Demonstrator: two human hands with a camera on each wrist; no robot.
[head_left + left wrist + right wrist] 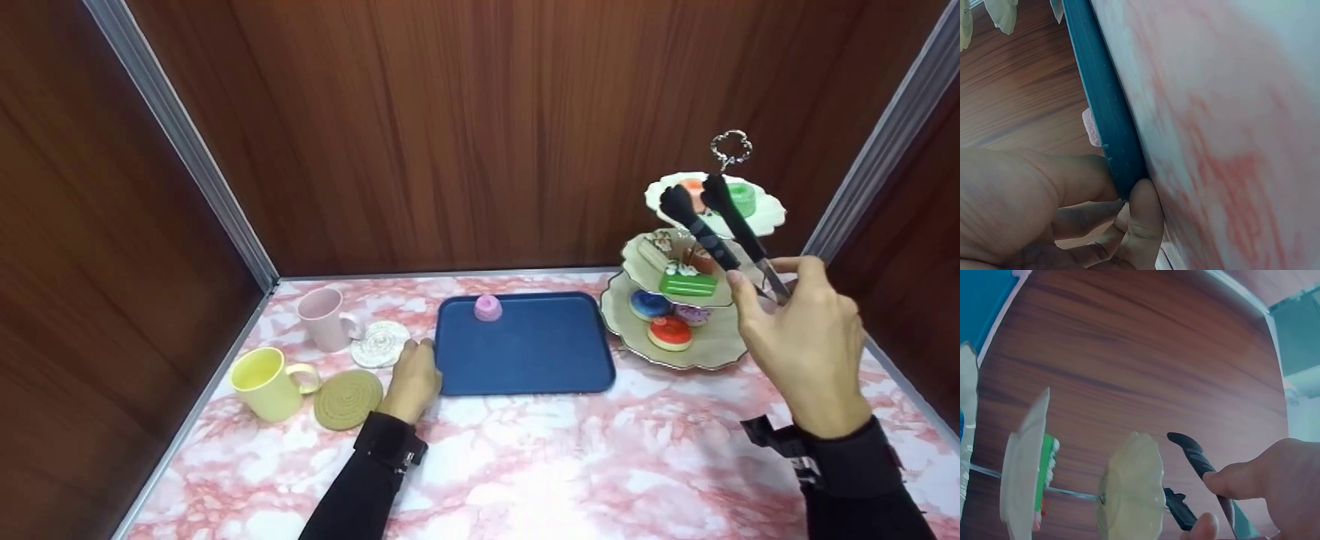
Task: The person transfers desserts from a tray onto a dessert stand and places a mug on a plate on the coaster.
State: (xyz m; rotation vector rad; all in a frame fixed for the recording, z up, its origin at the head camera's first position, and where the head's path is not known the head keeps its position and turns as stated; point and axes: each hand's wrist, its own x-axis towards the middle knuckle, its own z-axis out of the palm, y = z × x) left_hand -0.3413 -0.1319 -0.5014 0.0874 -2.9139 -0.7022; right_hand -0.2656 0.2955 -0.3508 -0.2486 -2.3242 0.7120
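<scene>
My left hand [412, 379] pinches the left edge of a blue tray [532, 352]; the left wrist view shows thumb and fingers on the tray's rim [1107, 107]. A small pink cake [487, 308] sits near the tray's back left. Raised on the right, my right hand [810, 337] holds black-tipped tongs [705, 238], their two arms spread with nothing between the tips. The tongs overlap the top plate [766, 217] of a three-tier cake stand in the head view. On that plate are an orange cake [691, 193] and a green cake [742, 199].
The middle tier bears a green cake slice [688, 282] and other pastries; blue, purple and red doughnuts [670, 334] lie on the bottom tier. At left stand a pink mug [324, 321] and a yellow mug [268, 390], beside a white coaster [379, 345] and a tan coaster [346, 401].
</scene>
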